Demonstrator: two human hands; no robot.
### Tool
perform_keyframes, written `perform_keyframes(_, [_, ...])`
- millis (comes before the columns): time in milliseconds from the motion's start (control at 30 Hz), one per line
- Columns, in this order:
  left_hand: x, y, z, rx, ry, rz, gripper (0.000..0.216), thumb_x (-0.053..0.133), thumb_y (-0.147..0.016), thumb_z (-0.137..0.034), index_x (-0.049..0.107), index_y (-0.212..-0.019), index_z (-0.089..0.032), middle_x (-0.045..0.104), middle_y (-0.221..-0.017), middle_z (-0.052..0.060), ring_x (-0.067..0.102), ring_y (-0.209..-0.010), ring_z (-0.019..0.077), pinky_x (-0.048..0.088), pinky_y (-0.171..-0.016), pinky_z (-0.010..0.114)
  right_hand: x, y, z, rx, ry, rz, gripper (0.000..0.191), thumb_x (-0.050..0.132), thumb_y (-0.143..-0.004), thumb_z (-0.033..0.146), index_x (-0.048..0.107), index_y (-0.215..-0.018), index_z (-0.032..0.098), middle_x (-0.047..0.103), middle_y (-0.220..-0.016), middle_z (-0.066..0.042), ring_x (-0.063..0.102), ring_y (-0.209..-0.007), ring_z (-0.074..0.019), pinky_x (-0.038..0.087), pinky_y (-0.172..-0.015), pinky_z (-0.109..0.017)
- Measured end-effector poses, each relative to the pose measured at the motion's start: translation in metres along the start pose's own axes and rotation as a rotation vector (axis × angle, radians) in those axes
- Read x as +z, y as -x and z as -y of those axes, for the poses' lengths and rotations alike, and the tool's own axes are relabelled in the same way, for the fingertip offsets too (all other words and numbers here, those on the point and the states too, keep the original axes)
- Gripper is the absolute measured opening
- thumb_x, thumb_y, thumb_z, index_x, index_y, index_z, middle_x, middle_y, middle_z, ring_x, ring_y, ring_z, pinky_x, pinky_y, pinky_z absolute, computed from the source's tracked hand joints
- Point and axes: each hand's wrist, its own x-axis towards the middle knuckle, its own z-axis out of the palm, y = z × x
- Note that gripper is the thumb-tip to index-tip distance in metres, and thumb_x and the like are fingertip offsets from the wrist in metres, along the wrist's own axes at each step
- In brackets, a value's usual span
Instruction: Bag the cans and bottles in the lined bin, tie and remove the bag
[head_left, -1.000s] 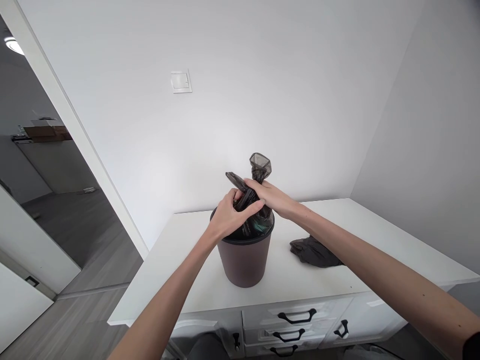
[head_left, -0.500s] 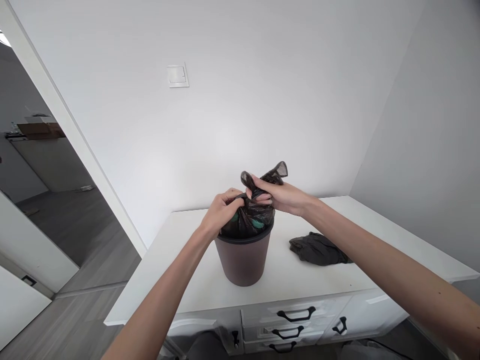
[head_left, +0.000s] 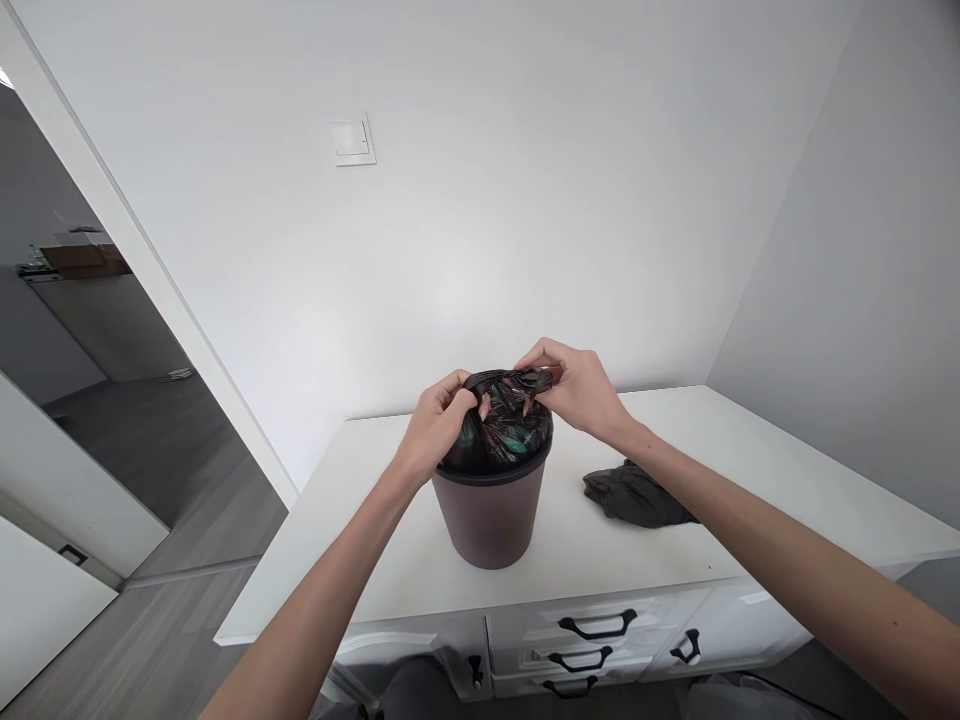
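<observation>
Pale plain walls (head_left: pixel 525 220) meet at a corner on the right, and a white light switch (head_left: pixel 352 139) is set high on the facing one. Off to the left, an opening shows another room with a brown cardboard box (head_left: pixel 79 262) and grey wood-look flooring (head_left: pixel 202 620). Against the wall stands a white desk (head_left: pixel 307 560), its front fitted with drawers and cabinet doors that carry black handles (head_left: pixel 598 627). On the desk, left of its middle, a brownish-purple bin (head_left: pixel 489 525) with a black rim stands upright. A thin black plastic bag (head_left: pixel 504 435) sits in the mouth of the bin, bulging above the rim, with patches of green showing through it. The left hand (head_left: pixel 433 428) comes in over the near left side of the rim, thumb and fingers grasping the bag's gathered top. The right hand (head_left: pixel 585 393), a little higher and to the right, has its fingers bent and pinching the twisted upper part of the bag. A few fingertips show between the dark folds. Right of the bin and apart from it, a crumpled dark bag (head_left: pixel 634 497) lies on the desk, partly hidden by the right forearm.
</observation>
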Motion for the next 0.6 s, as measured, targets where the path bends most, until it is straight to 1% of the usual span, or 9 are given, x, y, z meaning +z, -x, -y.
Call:
perform_keyframes(100, [0.001,0.005,-0.006,-0.011,-0.078,0.023,0.021,0.053,-0.089,-0.03,0.056,-0.07,-0.022,0.061,-0.078,-0.001,0.054,-0.075,0.0152,0.045,-0.075,0.028,0.008,0.003,-0.005,-0.091,0.163,-0.146,0.007,0.065,-0.08,0.024,0.062,-0.086,0.024,0.072,-0.083,-0.001,0.062,-0.064,-0.0174,0.044,-0.061,-0.029])
perform_keyframes(167, [0.002,0.007,-0.01,-0.018,-0.117,0.038,0.033,0.048,-0.096,-0.041,0.058,-0.07,-0.022,0.065,-0.079,-0.001,0.058,-0.08,0.0174,0.046,-0.082,0.03,0.013,0.003,-0.009,-0.156,0.256,-0.21,0.006,0.065,-0.081,0.024,0.061,-0.085,0.024,0.072,-0.086,-0.001,0.059,-0.066,-0.0168,0.044,-0.063,-0.029])
perform_keyframes(267, [0.002,0.007,-0.011,-0.076,-0.153,0.061,0.054,0.034,-0.102,-0.054,0.061,-0.067,-0.023,0.069,-0.079,0.0,0.063,-0.085,0.0198,0.046,-0.09,0.032,0.02,0.002,-0.013,-0.247,0.345,-0.242,0.006,0.065,-0.086,0.028,0.062,-0.087,0.024,0.073,-0.09,-0.003,0.06,-0.071,-0.0168,0.044,-0.067,-0.029])
perform_keyframes(333, [0.002,0.005,-0.009,-0.138,-0.175,0.067,0.063,0.03,-0.102,-0.063,0.063,-0.066,-0.023,0.07,-0.077,0.0,0.064,-0.083,0.0205,0.047,-0.09,0.033,0.024,0.001,-0.015,-0.282,0.431,-0.239,0.006,0.064,-0.089,0.029,0.063,-0.088,0.023,0.072,-0.09,-0.003,0.06,-0.073,-0.0165,0.042,-0.066,-0.028])
perform_keyframes(400, [0.001,0.001,-0.005,-0.188,-0.144,0.054,0.069,0.029,-0.099,-0.073,0.067,-0.069,-0.024,0.072,-0.078,0.002,0.065,-0.084,0.0219,0.05,-0.088,0.034,0.027,0.001,-0.016,-0.309,0.541,-0.237,0.004,0.064,-0.09,0.027,0.065,-0.089,0.023,0.072,-0.089,-0.003,0.059,-0.072,-0.0162,0.039,-0.064,-0.028])
perform_keyframes(467, [0.001,-0.004,-0.002,-0.239,-0.048,0.032,0.071,0.032,-0.094,-0.08,0.073,-0.079,-0.024,0.075,-0.082,0.004,0.068,-0.088,0.0236,0.052,-0.085,0.035,0.03,0.001,-0.017,-0.36,0.628,-0.253,0.004,0.063,-0.09,0.023,0.067,-0.09,0.023,0.072,-0.09,-0.004,0.059,-0.074,-0.0167,0.036,-0.064,-0.029])
perform_keyframes(500, [0.001,-0.006,-0.001,-0.266,0.007,0.015,0.07,0.037,-0.092,-0.082,0.076,-0.084,-0.023,0.076,-0.085,0.005,0.068,-0.09,0.0241,0.053,-0.083,0.035,0.032,0.001,-0.017,-0.394,0.657,-0.269,0.007,0.061,-0.09,0.02,0.067,-0.09,0.023,0.072,-0.091,-0.004,0.06,-0.076,-0.0172,0.036,-0.064,-0.03])
perform_keyframes(533, [0.001,-0.009,-0.001,-0.294,0.057,-0.007,0.067,0.045,-0.09,-0.082,0.078,-0.088,-0.023,0.076,-0.087,0.006,0.069,-0.09,0.0242,0.054,-0.082,0.035,0.034,0.001,-0.016,-0.427,0.678,-0.286,0.012,0.059,-0.09,0.015,0.068,-0.089,0.023,0.073,-0.093,-0.004,0.06,-0.078,-0.0178,0.036,-0.064,-0.03])
perform_keyframes(600, [0.001,-0.013,0.0,-0.34,0.133,-0.058,0.057,0.063,-0.084,-0.075,0.08,-0.094,-0.021,0.077,-0.089,0.007,0.07,-0.09,0.0239,0.055,-0.08,0.035,0.036,0.002,-0.014,-0.481,0.706,-0.301,0.022,0.055,-0.088,0.008,0.069,-0.09,0.024,0.073,-0.098,-0.005,0.062,-0.084,-0.0188,0.038,-0.065,-0.03])
